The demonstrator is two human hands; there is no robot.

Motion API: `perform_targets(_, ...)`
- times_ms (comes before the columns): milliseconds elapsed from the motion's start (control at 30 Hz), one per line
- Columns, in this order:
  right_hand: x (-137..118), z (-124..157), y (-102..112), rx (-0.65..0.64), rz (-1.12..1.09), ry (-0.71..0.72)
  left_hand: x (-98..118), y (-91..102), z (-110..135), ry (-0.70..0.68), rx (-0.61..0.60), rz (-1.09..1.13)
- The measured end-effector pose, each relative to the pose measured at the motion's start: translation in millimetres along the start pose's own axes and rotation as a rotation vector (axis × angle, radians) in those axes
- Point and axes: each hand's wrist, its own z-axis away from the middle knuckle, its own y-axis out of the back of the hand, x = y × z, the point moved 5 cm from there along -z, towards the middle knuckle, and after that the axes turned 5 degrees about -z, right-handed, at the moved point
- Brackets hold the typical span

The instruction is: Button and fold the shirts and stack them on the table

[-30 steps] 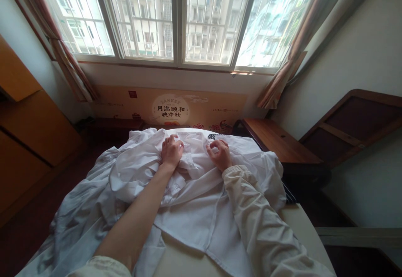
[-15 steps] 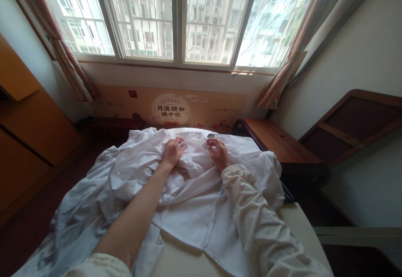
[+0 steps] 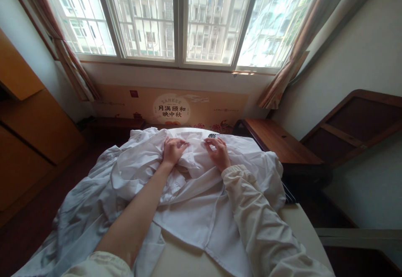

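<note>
A white shirt lies spread and crumpled over a pale round table, with more white cloth trailing off to the left. My left hand rests on the far part of the shirt, its fingers curled and pinching the fabric. A hand's width to the right, my right hand also pinches the shirt's fabric. Between the two hands the cloth is bunched into folds.
A wide window with curtains fills the wall ahead. Below it leans a printed cardboard box. A wooden side table stands at the right, a wooden headboard further right, and orange cabinets at the left.
Both hands have shifted slightly toward the far edge of the shirt and toward each other, working the fabric between them. The shirt's folds under the fingers have changed a little.
</note>
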Motion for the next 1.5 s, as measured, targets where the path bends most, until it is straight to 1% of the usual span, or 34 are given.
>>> perform_targets(100, -19, -1, -4, 0.038, 0.042, 0.044, 4, -0.4, -1, -0.025, -0.03, 0.015)
perform_targets(200, -31, 2, -12, 0.081, 0.048, 0.053, 5, -1.6, 0, -0.016, -0.024, 0.049)
perform_targets(333, -31, 11, -22, 0.12, 0.045, 0.033, 3, -6.3, 1, -0.007, -0.043, 0.148)
perform_targets(467, -23, 15, -25, 0.12, 0.022, 0.0, 5, -9.5, 1, -0.021, -0.115, 0.197)
perform_targets(633, -18, 14, -26, 0.086, -0.012, -0.011, 12, -7.5, 2, -0.071, -0.22, 0.215)
perform_targets(733, -19, 15, -28, 0.052, -0.019, -0.012, 13, -7.6, 3, -0.066, -0.257, 0.216)
perform_targets(833, -21, 14, -30, 0.016, -0.022, 0.002, 11, -8.5, 3, -0.046, -0.243, 0.192)
perform_targets(933, -25, 14, -31, 0.022, -0.032, 0.026, 8, -10.1, 3, -0.058, -0.226, 0.15)
perform_targets(1033, -28, 14, -33, -0.011, -0.029, 0.06, 6, -13.6, 4, -0.084, -0.252, 0.148)
perform_targets(1133, -29, 15, -37, -0.058, -0.015, 0.07, 3, -18.4, 4, -0.078, -0.296, 0.197)
perform_targets(1233, -28, 16, -38, -0.072, -0.024, 0.067, 0, -21.0, 3, -0.047, -0.321, 0.267)
perform_targets(1433, -29, 18, -35, -0.085, -0.003, 0.07, 3, -17.5, 4, -0.021, -0.447, 0.424)
perform_targets(1500, -28, 18, -35, -0.084, 0.017, 0.069, 4, -15.5, 4, -0.017, -0.465, 0.442)
